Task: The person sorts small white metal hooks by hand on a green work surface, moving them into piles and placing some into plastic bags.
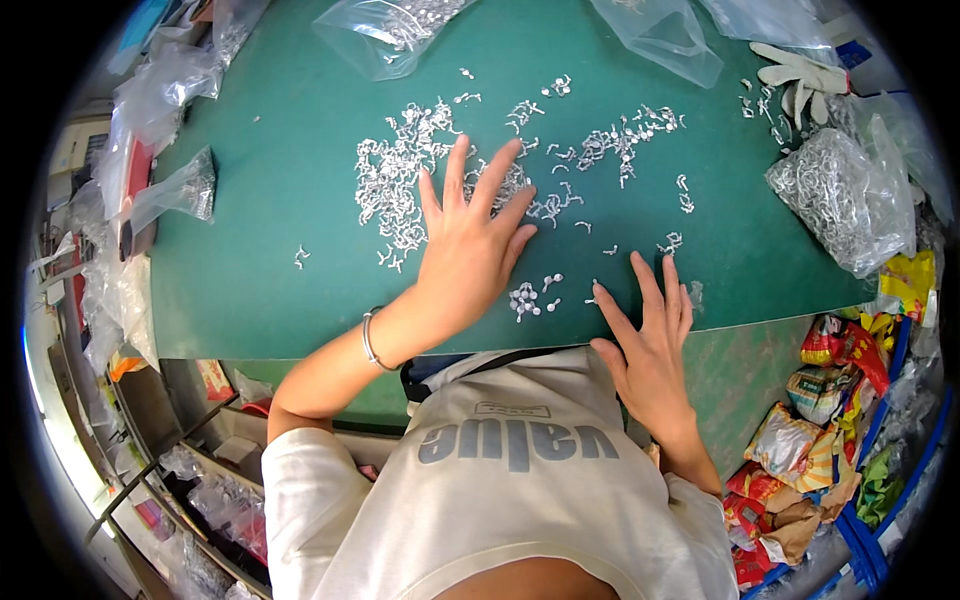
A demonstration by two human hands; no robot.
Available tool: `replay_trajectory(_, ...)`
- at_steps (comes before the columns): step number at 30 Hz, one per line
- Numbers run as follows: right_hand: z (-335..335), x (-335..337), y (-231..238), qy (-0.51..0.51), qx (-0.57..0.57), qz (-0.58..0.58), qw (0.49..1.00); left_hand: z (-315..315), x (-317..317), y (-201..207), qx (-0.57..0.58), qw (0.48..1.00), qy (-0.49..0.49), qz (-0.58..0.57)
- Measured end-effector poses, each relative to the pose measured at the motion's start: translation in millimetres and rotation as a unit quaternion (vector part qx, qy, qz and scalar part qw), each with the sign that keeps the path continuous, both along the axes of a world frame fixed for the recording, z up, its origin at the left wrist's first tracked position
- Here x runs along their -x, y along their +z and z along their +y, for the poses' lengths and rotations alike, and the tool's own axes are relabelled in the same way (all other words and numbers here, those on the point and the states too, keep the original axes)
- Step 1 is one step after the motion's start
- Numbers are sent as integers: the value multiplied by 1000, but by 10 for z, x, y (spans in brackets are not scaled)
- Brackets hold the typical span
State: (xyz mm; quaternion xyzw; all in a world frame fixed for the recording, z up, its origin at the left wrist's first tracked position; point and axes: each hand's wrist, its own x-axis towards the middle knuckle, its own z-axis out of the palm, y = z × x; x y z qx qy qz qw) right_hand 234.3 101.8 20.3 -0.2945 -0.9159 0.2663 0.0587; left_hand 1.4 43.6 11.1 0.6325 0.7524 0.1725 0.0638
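Note:
Small curved silvery metal pieces (390,185) lie in a wide heap on the green table (260,290). Over the heap's right side my left hand (468,235) is spread, fingers apart, hiding some pieces beneath; whether the fingertips touch them I cannot tell. My right hand (645,325) rests with stretched fingers at the table's near edge, a tiny metal piece (592,299) by its index finger. Between the hands sits a small cluster of round-headed metal pieces (524,298). A looser group of curved pieces (625,140) is scattered farther right.
Clear bags of metal parts lie at the far edge (400,30), on the left (195,185) and on the right (845,195). A white work glove (800,78) is at the far right. Colourful packages (790,445) fill a blue-framed rack beside the table; shelves (215,440) stand lower left.

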Motion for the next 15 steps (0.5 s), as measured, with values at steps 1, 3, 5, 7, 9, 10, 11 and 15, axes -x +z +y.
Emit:
replay_trajectory(1, -21, 10, -24, 0, 2, 7, 1000, -35, -16, -4, -1, 1000, -3, -4)
replay_trajectory(3, -45, 23, -61, 1, 6, 21, 1000, -105, -74, -4, 1, 1000, -9, -14)
replay_trajectory(5, -57, 30, -70, 2, 5, 25, 1000, -188, -160, 1, 8, 999, -18, -26)
replay_trajectory(7, -63, 38, -76, 2, 3, 25, 1000, -287, -219, 10, 15, 999, -27, -44)
replay_trajectory(9, -71, 41, -70, -4, 2, 21, 1000, -364, -258, 27, 19, 998, -32, -47)
replay_trajectory(10, -77, 48, -69, -6, 4, 19, 1000, -391, -272, 56, 26, 997, -36, -56)
replay_trajectory(11, -83, 59, -76, -7, 5, 17, 1000, -399, -268, 40, 19, 998, -25, -53)
replay_trajectory(15, -101, 70, -78, -14, 4, 12, 1000, -327, -177, -6, 7, 999, 10, -39)
